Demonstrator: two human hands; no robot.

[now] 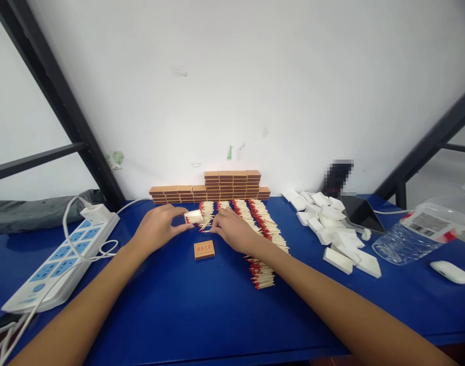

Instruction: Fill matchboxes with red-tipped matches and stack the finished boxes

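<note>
My left hand (158, 227) grips a small white inner tray (194, 216) with a few red-tipped matches in it, just above the blue table (171, 305). My right hand (234, 229) rests on the long row of red-tipped matches (261, 223), fingertips pinching matches beside the tray. An orange matchbox sleeve (204, 249) lies flat on the table just in front of both hands.
A stack of orange matchboxes (217, 188) lines the wall behind. A heap of white trays (331, 229) lies right, with a dark tablet (360, 213), a clear plastic bag (419, 234) and a white case (452, 272). A white power strip (64, 259) with cables lies left.
</note>
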